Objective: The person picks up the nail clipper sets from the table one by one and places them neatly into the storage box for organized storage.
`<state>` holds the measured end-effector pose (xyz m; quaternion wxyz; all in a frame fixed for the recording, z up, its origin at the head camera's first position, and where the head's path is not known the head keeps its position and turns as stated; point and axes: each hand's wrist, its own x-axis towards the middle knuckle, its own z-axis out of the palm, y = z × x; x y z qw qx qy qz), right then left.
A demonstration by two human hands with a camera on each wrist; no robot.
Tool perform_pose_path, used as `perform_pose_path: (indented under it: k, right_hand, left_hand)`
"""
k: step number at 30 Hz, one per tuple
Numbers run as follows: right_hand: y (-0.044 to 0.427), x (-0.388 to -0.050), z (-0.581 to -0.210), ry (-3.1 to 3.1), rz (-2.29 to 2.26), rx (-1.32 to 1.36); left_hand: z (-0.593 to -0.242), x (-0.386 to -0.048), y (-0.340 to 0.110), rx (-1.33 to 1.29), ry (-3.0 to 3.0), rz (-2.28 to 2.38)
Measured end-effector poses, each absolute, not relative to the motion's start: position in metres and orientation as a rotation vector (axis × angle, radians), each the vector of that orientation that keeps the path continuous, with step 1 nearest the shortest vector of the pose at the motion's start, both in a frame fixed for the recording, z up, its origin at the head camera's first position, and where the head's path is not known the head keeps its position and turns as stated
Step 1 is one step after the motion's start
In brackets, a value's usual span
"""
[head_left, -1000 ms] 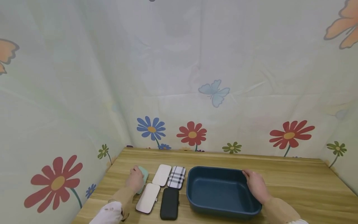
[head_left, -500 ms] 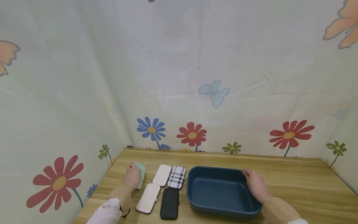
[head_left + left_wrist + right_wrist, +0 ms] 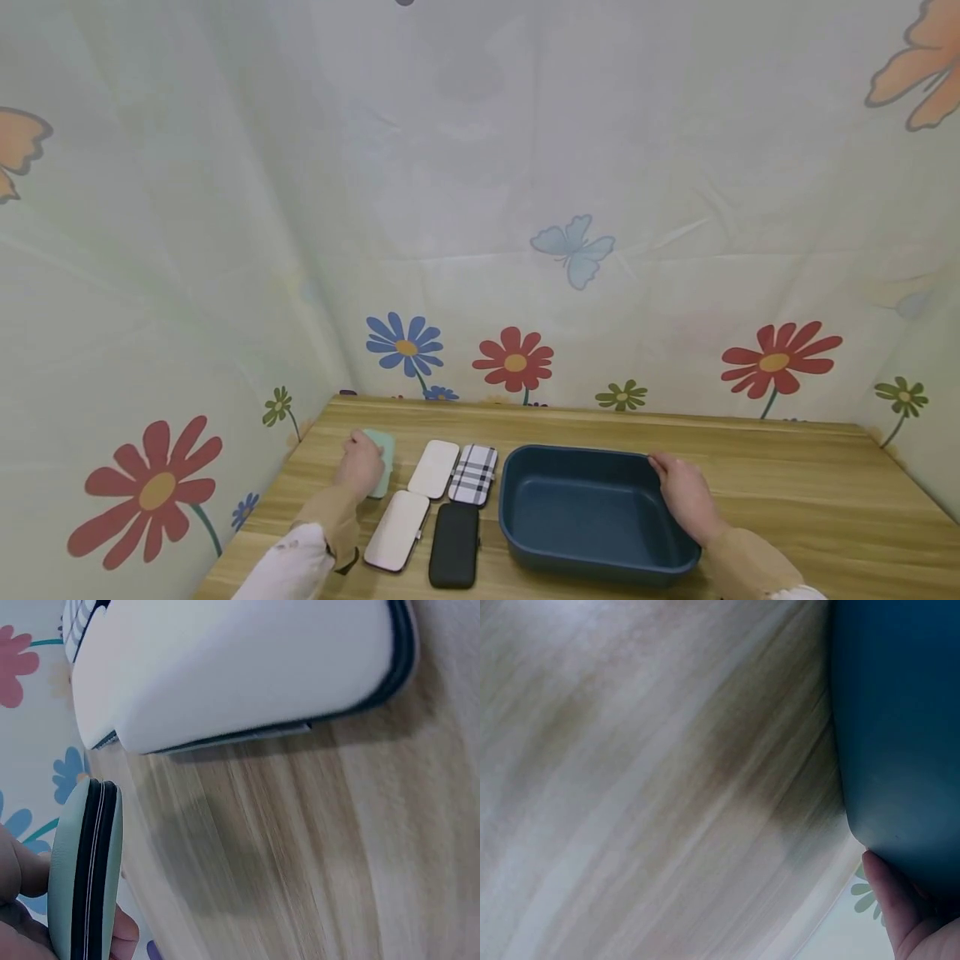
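Observation:
My left hand (image 3: pixel 358 465) pinches a mint-green zip case (image 3: pixel 382 465) at the left of the table. In the left wrist view, that zip case (image 3: pixel 84 874) stands on edge between thumb and fingers, its dark zipper band facing the camera. A shadow lies on the wood beside it; whether it touches the table I cannot tell. My right hand (image 3: pixel 688 498) grips the rim of a deep blue rectangular bin (image 3: pixel 592 567) at its right side. In the right wrist view, the fingers (image 3: pixel 892 900) hold the edge of the bin (image 3: pixel 900 750).
To the right of the mint case lie two cream zip cases, one farther (image 3: pixel 434 469) and one nearer (image 3: pixel 397 531). A plaid zip case (image 3: pixel 473 475) and a black zip case (image 3: pixel 454 546) sit between them and the bin. A flowered curtain (image 3: pixel 450 250) backs the wooden table (image 3: pixel 795 500).
The left hand has shifted the mint-green zip case slightly toward the back of the table, away from the nearer cream case. My right hand and the bin have stayed put.

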<state>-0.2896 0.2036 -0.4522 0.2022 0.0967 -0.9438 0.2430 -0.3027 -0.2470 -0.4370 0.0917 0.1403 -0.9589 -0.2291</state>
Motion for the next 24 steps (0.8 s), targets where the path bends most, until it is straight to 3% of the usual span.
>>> perform_pose_path:
  k: [24]
  right_hand:
    - [0.204, -0.292, -0.459, -2.593, 0.665, 0.275]
  left_hand:
    - [-0.433, -0.311, -0.221, 0.36, -2.838, -0.814]
